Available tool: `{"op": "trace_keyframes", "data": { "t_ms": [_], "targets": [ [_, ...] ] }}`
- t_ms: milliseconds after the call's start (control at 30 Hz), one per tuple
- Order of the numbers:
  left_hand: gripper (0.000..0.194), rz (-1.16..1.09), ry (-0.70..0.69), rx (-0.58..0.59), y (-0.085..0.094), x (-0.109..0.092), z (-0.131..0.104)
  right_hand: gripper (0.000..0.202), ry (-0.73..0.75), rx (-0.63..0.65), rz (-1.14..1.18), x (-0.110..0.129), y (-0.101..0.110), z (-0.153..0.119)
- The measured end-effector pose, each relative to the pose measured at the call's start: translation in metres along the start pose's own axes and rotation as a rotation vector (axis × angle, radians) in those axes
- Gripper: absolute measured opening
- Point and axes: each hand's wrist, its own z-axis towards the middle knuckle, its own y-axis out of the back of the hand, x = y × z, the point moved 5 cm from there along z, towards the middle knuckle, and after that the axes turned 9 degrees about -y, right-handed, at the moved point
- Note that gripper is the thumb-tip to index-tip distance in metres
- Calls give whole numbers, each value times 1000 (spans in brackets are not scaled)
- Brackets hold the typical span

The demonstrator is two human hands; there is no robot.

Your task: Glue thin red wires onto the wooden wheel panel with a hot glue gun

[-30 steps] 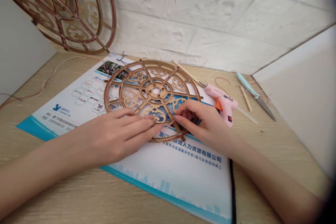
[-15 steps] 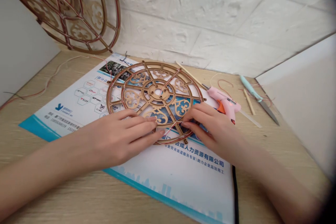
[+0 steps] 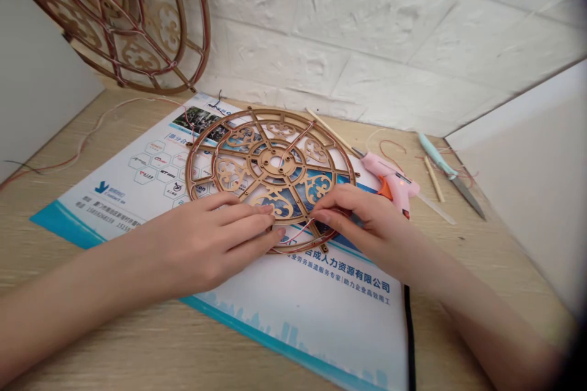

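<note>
A round gold-brown openwork frame [image 3: 293, 181], with scroll cutouts and spokes, lies flat on a printed sheet. My left hand [image 3: 204, 247] is closed over its near rim, the fingers on top and the thumb low at the edge. Between my two hands runs a thin red and white wire [image 3: 300, 233] at the near part of the rim. Thumb and forefinger of my right hand [image 3: 367, 217] pinch this wire beside a spoke at the near right. The fingertips partly hide the wire's end. More wire follows the frame's rings.
A second wired frame [image 3: 177, 67] leans against the white brick-pattern wall at the back left. To the right lie a pink glue gun [image 3: 389, 177], a wooden stick [image 3: 434, 179] and a knife [image 3: 447, 162] with a light-blue handle. Loose wire [image 3: 87, 140] trails across the table's left.
My right fingertips have shifted slightly left with the wire, now closer against the spoke. My left hand stays at the rim, and the frame has hardly moved.
</note>
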Motion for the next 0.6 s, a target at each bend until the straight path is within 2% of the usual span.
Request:
{"op": "trace_keyframes", "data": {
  "t_ms": [200, 600],
  "targets": [
    [47, 1, 2, 3, -1, -1, 0, 26, -19, -9, -31, 0, -2, 1],
    [44, -16, 3, 17, 0, -1, 0, 24, 195, -114, -188, 4, -4, 2]
  ]
}}
